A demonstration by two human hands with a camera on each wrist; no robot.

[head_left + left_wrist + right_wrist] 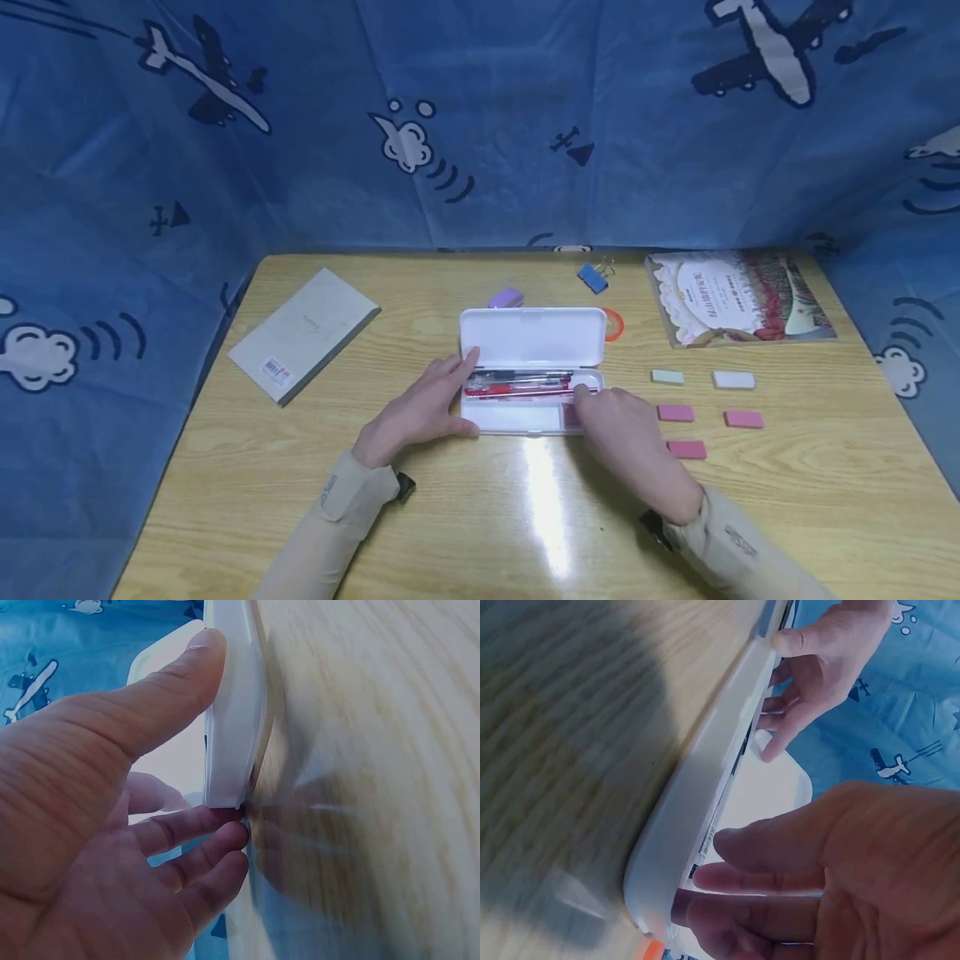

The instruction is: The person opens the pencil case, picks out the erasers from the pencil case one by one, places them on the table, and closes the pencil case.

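Observation:
A white pencil case [532, 337] lies open on the wooden table, its lid raised at the back. Several pens [517, 383], one red, fill its rear tray. In the front right compartment sits a dark pink eraser [572, 416], partly covered by my right hand [626, 437]. That hand's fingers reach into the case's right end; the right wrist view does not show clearly whether they pinch anything. My left hand [423, 404] holds the case's left end, thumb [199, 664] on the front wall and other fingers round the end.
Right of the case lie pink erasers [743, 419], a pale green eraser [667, 377] and a white eraser [733, 380]. Behind are a purple object [506, 297], an orange ring [614, 325] and a blue binder clip [593, 277]. A notebook [303, 333] lies left, a printed booklet [738, 298] right.

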